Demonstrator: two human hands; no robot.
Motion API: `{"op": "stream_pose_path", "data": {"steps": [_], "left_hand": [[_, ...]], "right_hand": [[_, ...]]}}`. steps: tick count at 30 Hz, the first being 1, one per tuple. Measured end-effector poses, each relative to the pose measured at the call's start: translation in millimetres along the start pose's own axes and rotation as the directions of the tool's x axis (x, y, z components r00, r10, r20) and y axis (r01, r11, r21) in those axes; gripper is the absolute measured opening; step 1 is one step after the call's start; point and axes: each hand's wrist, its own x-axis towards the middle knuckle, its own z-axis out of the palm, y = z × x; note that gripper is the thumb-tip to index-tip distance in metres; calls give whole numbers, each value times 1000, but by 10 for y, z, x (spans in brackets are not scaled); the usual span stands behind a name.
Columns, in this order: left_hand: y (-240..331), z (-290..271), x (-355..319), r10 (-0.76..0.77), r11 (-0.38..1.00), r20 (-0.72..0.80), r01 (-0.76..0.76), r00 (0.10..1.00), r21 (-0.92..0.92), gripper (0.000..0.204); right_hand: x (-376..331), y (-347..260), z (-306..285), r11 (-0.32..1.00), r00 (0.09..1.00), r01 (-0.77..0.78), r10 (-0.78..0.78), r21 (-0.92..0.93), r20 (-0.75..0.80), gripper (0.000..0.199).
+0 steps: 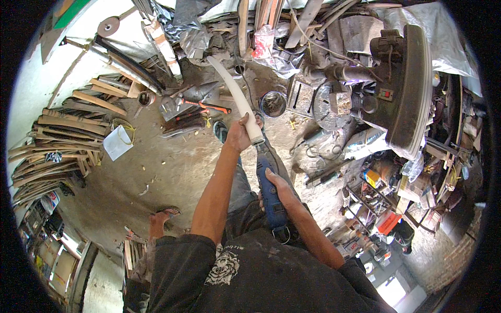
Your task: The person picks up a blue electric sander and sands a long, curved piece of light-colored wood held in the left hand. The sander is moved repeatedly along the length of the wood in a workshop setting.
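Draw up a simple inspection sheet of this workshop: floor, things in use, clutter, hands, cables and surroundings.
Surface: dusty, stained floor.
Job's things: pale curved piece; blue power tool, its tip at the piece's near end.
Clutter: wooden strips stacked left; white sheet and orange-handled tool on the floor.
Hands: left hand grips the piece; right hand grips the power tool.
Cables: thin pale cord at upper right; connection unclear.
Surroundings: large dark machine right; another person's foot lower left.
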Motion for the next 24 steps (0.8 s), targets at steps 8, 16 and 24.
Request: {"op": "stream_pose_path", "data": {"steps": [8,16,24], "left_hand": [[33,28,-18,0,999,29,-1,1000,43,28],[42,1,1,-20,998,-1,20,1000,61,31],[116,181,-55,106,982,71,-116,992,148,30]], "right_hand": [[6,15,52,1000,1000,10,-10,-15,14,38],[-16,-3,85,999,1000,31,-31,-12,-2,37],[-235,-54,-21,978,991,-131,125,165,48,43]]}}
